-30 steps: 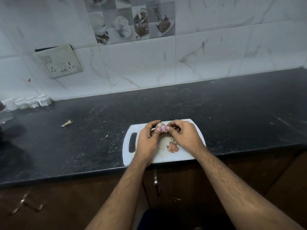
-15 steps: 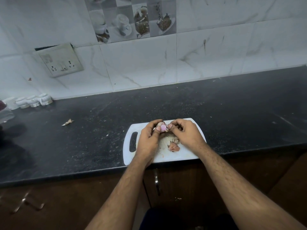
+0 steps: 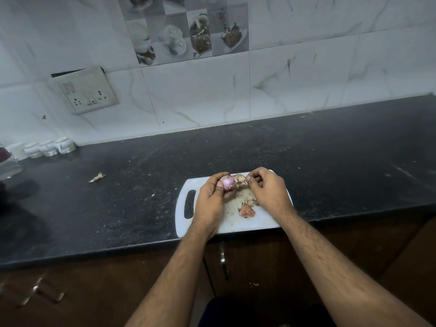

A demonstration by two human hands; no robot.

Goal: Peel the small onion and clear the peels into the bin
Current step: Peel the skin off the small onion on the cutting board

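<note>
From the head view I'm mid-peel: my left hand [image 3: 210, 199] curls around the small onion [image 3: 228, 182] just above the cutting board [image 3: 264, 223], lower centre of the frame, while my right hand [image 3: 266, 192] pinches a flap of dry skin [image 3: 240, 178] hanging off it. Next, I judge, that flap needs tearing clear and dropping with the loose peels [image 3: 246, 210] on the board; no bin is in sight, the board sits at the counter edge [image 3: 94, 253], and the dark counter stretches open to left and right
</note>
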